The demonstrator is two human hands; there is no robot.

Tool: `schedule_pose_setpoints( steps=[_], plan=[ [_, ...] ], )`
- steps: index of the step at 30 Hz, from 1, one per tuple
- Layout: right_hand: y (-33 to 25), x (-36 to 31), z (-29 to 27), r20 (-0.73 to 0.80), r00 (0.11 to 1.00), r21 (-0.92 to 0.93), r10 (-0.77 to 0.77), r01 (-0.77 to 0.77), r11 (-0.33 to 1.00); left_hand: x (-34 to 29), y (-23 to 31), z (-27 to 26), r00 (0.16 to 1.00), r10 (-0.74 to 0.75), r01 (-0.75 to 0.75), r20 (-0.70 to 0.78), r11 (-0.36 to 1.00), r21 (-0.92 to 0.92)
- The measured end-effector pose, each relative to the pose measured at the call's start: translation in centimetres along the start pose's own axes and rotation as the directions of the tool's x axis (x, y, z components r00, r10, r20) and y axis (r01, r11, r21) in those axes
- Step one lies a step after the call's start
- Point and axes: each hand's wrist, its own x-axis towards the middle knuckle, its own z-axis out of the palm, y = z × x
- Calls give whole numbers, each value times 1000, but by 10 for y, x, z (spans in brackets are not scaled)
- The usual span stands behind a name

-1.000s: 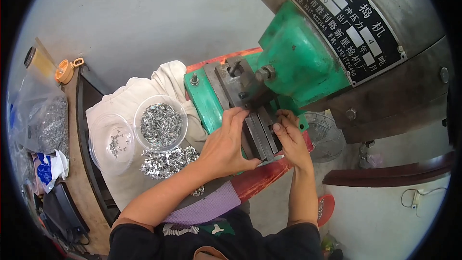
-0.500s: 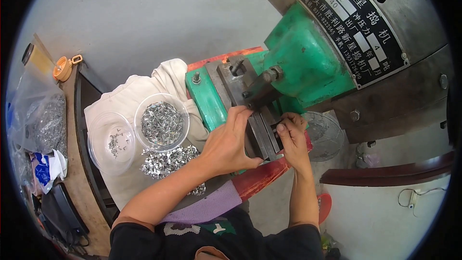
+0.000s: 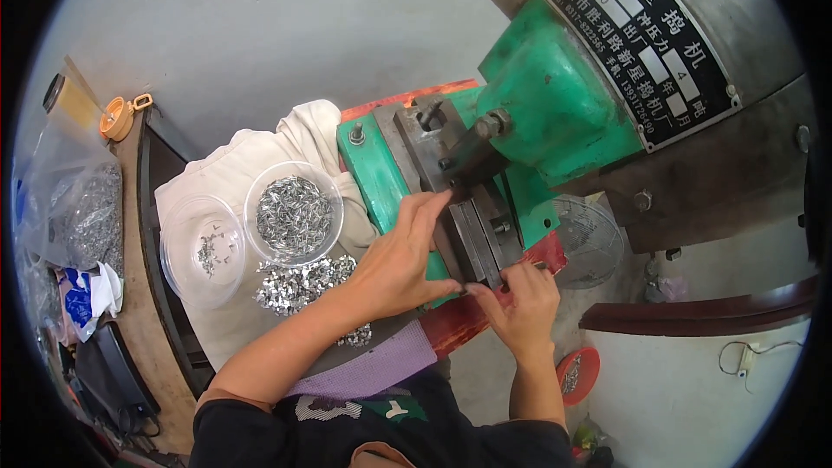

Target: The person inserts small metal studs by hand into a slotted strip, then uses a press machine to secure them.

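My left hand (image 3: pixel 394 260) lies along the left side of a dark steel die (image 3: pixel 475 238) on a green press (image 3: pixel 537 91). Its fingers and thumb are spread apart. The fingertips touch the die just under the dark punch holder (image 3: pixel 468 163), and the thumb reaches its near end. My right hand (image 3: pixel 527 308) is closed at that near end, its thumb tip close to my left thumb. A small dark end shows by its fingers, but what they pinch is mostly hidden. A bolt (image 3: pixel 500 225) sticks out from the die's right side.
Left of the press, a cloth (image 3: pixel 208 175) bears a clear tub (image 3: pixel 295 212) of small metal pieces, a second tub (image 3: pixel 186 282) with a few, and a loose pile (image 3: pixel 303 286). A wire fan guard (image 3: pixel 589 243) and a red basin (image 3: pixel 581 373) stand right of the press.
My right hand has moved from the bolt on the die's right side to its near end, beside my left thumb. The left hand has barely moved. More of the red basin shows.
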Motion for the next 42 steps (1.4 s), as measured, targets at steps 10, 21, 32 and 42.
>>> schedule_pose_setpoints(
  steps=[10,21,32,42],
  plan=[
    [4,-37,-7,-137,991,8,5,-3,1000,-35,8,-17,998,-43,37,-36,990,-134],
    [-42,-78,6,36,996,556,-82,48,830,-125,24,-54,960,-271,275,72,857,-436],
    [-121,-38,66,429,862,630,-270,-71,774,-241,8,-55,733,-678,487,-60,584,-649],
    [-152,-34,82,265,817,576,-512,291,764,-257,-2,-54,613,-790,486,-20,397,-779]
  ],
)
